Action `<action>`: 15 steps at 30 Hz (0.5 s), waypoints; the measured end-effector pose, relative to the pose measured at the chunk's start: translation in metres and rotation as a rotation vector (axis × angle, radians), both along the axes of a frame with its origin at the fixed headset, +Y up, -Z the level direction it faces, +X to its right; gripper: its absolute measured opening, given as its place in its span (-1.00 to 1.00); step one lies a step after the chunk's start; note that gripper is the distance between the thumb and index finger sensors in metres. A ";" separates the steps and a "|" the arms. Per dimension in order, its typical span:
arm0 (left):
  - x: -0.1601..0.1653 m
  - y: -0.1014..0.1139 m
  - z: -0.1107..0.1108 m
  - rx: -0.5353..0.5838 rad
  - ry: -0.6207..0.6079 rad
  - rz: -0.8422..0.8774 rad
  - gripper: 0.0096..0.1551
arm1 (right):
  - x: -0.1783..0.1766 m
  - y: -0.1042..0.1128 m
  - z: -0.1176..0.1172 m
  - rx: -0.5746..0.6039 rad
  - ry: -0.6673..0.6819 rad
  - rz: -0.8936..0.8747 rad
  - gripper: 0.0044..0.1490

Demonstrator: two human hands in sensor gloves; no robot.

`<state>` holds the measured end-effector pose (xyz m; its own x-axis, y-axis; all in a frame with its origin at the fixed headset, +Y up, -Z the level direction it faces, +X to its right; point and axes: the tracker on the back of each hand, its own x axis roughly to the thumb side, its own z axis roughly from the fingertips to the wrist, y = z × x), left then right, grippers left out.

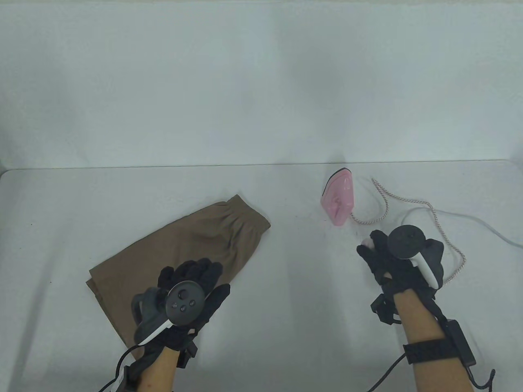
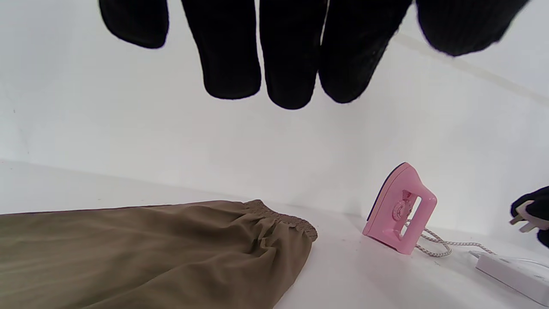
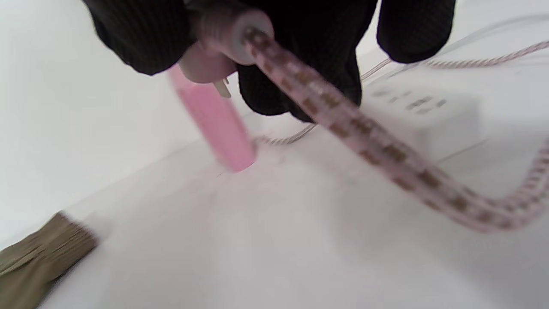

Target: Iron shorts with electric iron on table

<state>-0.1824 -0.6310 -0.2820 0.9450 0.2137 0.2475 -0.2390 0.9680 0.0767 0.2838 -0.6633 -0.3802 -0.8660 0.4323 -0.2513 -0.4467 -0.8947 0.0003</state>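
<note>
Both hands reach in over the white worktop (image 1: 286, 253). Left hand (image 1: 192, 286) lies flat with straight, spread fingers on the near edge of the brown shorts (image 1: 184, 241), holding nothing; in the left wrist view its fingertips (image 2: 285, 81) hang straight above the cloth. Right hand (image 1: 392, 257) curls its fingers round the plug (image 3: 214, 64) of the braided cord (image 1: 408, 204) and pinches it, prongs showing. Pink iron (image 1: 339, 200) stands upright on its heel just beyond the right hand, well apart from the shorts, whose waistband points toward it. Its cord loops round the far and outer side of the right hand. White power strip (image 2: 510, 270) lies on the worktop near that hand.
</note>
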 end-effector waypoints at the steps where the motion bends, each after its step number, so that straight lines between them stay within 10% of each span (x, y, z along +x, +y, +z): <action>1: 0.000 -0.001 0.000 -0.004 0.001 -0.001 -0.26 | 0.009 0.000 0.000 0.014 -0.037 0.026 -0.10; 15: -0.001 -0.001 0.000 -0.017 0.006 -0.001 -0.27 | 0.073 -0.042 -0.009 -0.031 -0.299 0.091 -0.15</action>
<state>-0.1834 -0.6319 -0.2822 0.9465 0.2173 0.2384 -0.2381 0.9693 0.0618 0.3564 -0.7049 -0.3889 -0.7865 0.3443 -0.5127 -0.3491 -0.9327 -0.0909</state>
